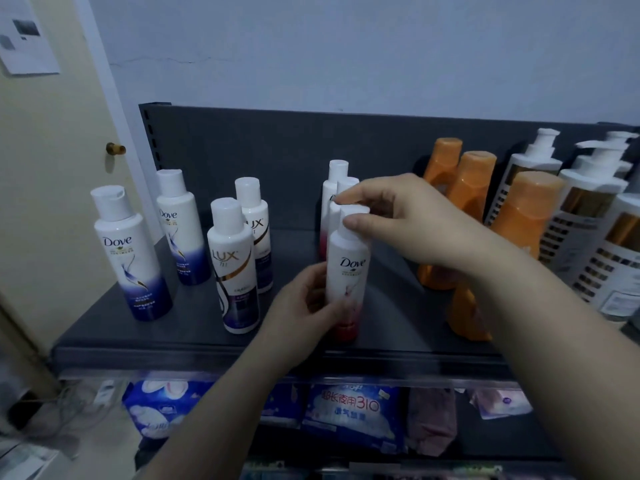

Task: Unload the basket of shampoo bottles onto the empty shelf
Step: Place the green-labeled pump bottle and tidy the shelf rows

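On the dark grey shelf (104, 327), between the Lux bottles (233, 265) and the orange bottles (474, 188), the pink Dove shampoo bottle (348, 268) stands upright near the front edge; the left hand (304, 306) grips its lower body, the right hand (408, 220) pinches its white cap

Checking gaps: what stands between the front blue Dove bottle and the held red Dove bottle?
Head view: front Lux bottle, rear Lux bottle behind it.

A single wide-angle view is given, taken from head height. It is directed forward and downward onto the shelf (104, 327), which is seen from close by; the wall (346, 46) behind is taken in above.
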